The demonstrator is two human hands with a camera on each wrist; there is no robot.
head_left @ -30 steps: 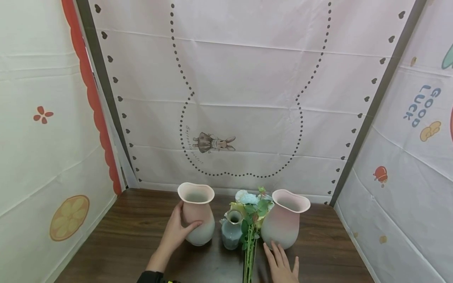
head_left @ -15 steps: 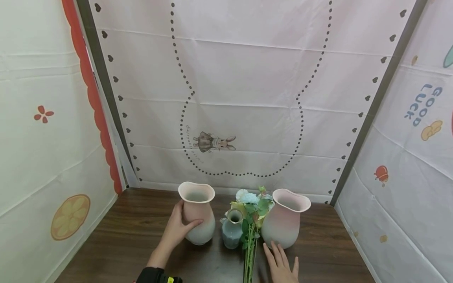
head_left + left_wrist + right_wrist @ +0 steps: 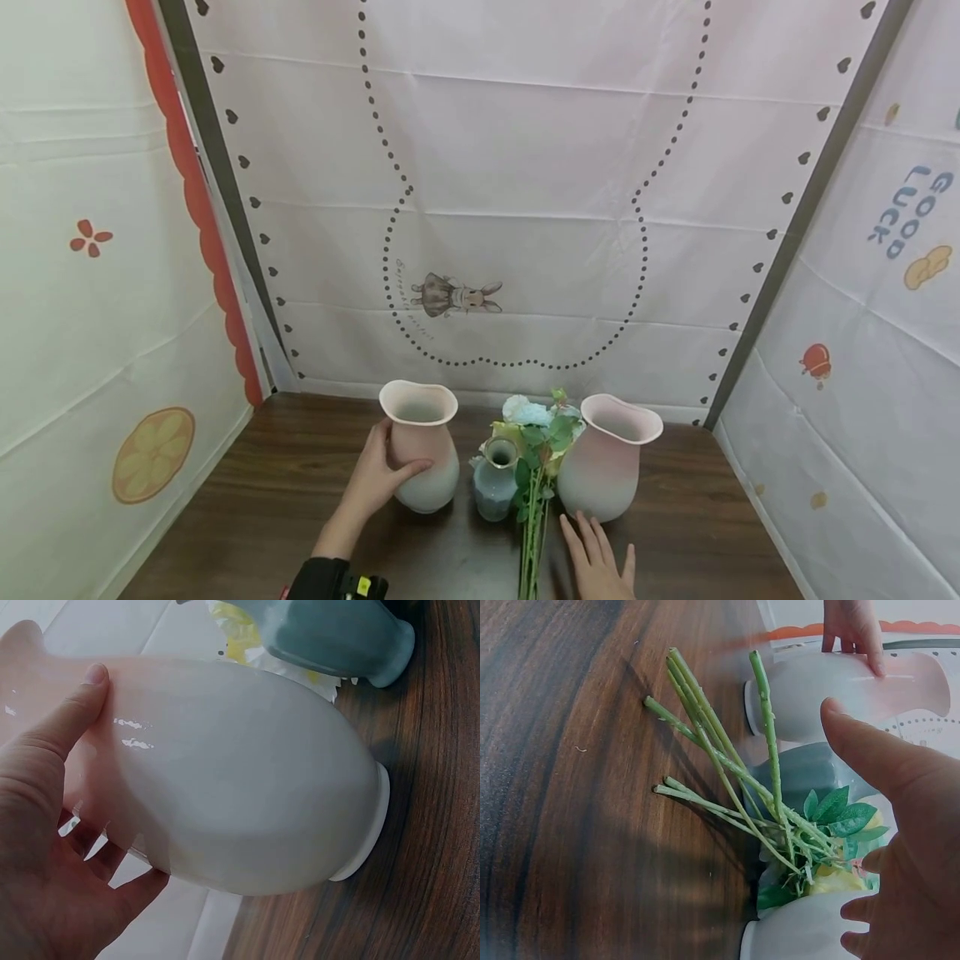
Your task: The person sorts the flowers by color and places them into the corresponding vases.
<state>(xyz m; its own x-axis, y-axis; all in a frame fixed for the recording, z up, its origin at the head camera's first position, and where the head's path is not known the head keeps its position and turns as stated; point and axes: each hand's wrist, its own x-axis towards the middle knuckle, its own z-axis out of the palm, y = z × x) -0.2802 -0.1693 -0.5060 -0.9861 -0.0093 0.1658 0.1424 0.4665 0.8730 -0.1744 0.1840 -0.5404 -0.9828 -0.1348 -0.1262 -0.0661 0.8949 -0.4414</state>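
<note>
My left hand holds a pink-to-grey vase round its neck and upper body. In the left wrist view the thumb lies across the vase and the fingers curve round its other side. The vase stands upright on the table. A second pink-to-grey vase stands to the right, and my right hand lies just in front of its base with fingers spread and straight; whether they touch it, I cannot tell. Between the vases are a small blue-grey vase and a bunch of flowers with long green stems.
The dark wooden table ends at a white printed cloth at the back. Cloth walls also rise on the left and right, the left one edged with a red scalloped strip.
The scene has shifted slightly upward in the head view as the camera tilted a little. Both hands and the vases keep their places relative to one another.
</note>
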